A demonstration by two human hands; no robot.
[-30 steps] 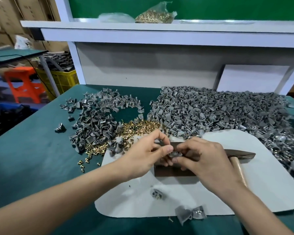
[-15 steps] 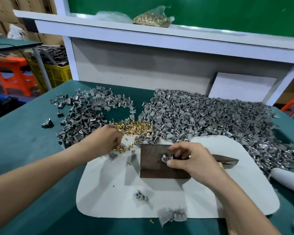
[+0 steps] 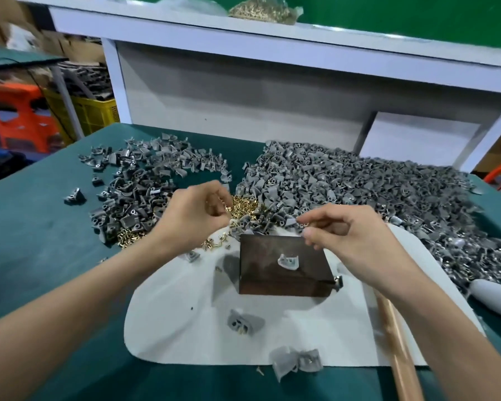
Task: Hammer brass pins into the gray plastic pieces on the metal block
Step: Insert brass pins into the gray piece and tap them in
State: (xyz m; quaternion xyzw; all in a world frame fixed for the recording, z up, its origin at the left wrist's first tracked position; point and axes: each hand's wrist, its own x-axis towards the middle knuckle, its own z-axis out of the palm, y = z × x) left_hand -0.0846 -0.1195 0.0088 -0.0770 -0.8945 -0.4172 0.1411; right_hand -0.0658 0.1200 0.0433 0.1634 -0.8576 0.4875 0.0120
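Observation:
A dark metal block (image 3: pixel 275 273) stands on a white mat (image 3: pixel 180 319). One gray plastic piece (image 3: pixel 287 261) lies on top of the block, with no hand on it. My left hand (image 3: pixel 194 218) hovers over the heap of brass pins (image 3: pixel 243 205) behind the block, its fingertips curled together as if pinching pins; what they hold is hard to make out. My right hand (image 3: pixel 353 235) floats above the block's far right corner, with fingers loosely extended and nothing between them. The hammer's wooden handle (image 3: pixel 396 345) lies on the mat under my right forearm.
Large heaps of gray plastic pieces lie at the back left (image 3: pixel 133 183) and back right (image 3: pixel 373 192). A few loose pieces (image 3: pixel 243 322) sit on the mat's front. A white cylinder (image 3: pixel 495 296) lies at the right edge. A bag of pins (image 3: pixel 261 10) rests on the shelf.
My left hand went from the block to the pin heap and has lifted with curled fingers. My right hand let go of the gray piece, which now lies on the block.

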